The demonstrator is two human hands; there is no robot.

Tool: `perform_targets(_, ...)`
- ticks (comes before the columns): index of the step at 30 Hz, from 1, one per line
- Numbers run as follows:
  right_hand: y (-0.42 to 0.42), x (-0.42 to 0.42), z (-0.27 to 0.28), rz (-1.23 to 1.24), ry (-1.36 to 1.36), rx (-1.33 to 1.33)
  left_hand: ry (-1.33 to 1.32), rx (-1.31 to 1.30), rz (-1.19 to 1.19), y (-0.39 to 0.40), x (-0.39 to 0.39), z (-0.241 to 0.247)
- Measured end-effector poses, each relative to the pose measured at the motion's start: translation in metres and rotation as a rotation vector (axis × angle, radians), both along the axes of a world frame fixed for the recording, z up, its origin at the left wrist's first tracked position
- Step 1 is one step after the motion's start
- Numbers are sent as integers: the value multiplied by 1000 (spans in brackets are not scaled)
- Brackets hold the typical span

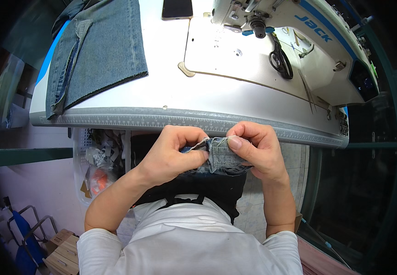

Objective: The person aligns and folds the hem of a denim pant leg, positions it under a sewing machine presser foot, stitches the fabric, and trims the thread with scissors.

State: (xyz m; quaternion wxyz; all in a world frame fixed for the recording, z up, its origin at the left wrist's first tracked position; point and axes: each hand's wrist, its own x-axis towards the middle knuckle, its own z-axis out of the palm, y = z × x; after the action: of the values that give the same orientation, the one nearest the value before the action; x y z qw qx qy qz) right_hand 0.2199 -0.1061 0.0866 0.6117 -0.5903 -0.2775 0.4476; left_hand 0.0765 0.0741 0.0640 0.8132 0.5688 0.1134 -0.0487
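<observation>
Between my hands, over my lap and just in front of the table edge, is a small bunched piece of blue denim (224,157). Pale loose threads (215,140) run along its frayed upper edge. My left hand (174,154) pinches the left end between thumb and forefinger. On the right end, my right hand (260,147) grips the edge with the thumb on top. A larger denim garment piece (107,51) lies flat on the left of the sewing table, with a dark cut hem and an open slit at its left side.
A Jack sewing machine (308,31) stands at the right. Black-handled scissors (281,60) and tweezers (307,91) lie by it. A phone (177,9) rests at the back. A ruler strip (143,118) edges the table. Below left is a plastic basket (78,172) of scraps.
</observation>
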Motion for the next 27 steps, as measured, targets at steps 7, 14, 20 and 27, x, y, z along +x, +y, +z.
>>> perform_targets(7, 1, 0, -2, -31, -9, -68, 72, 33, -81, -2, 0, 6)
perform_targets(14, 5, -12, -6, -101, -212, -88, 104, -175, -47, -9, -2, 7)
perform_targets(20, -3, -11, -11, -116, -192, -32, 109, -297, -26, -16, -1, -2)
perform_targets(27, 0, -9, -19, -224, -611, 103, 145, -319, -83, -13, 0, -10)
